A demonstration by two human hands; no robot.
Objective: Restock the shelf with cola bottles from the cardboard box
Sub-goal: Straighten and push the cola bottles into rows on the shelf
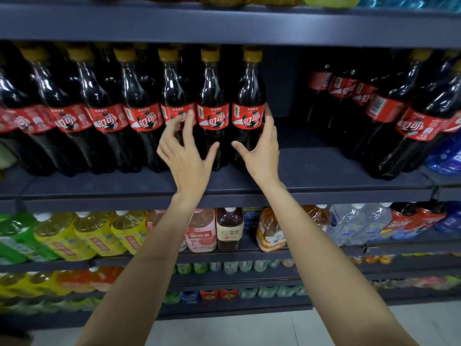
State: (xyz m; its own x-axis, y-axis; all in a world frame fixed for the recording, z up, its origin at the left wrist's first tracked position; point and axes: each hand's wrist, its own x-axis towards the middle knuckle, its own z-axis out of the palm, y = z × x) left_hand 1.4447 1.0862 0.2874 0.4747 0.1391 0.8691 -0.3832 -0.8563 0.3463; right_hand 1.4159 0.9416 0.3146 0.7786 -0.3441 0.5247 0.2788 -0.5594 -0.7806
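Head view — right hand (262, 148) (fingertips hidden) behind cola bottle (248, 106).

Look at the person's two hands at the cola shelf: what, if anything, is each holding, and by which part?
Nothing is gripped. The right hand rests open against the label side of the end cola bottle; the left hand hovers open.

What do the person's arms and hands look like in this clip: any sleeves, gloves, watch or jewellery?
Both forearms are bare along all that shows, from the bottom edge of the frame up to the wrists; no sleeve is in view. The left hand and the right hand wear no gloves. No watch, bracelet or ring shows on either, and no markings show. The fingernails look short and unpainted.
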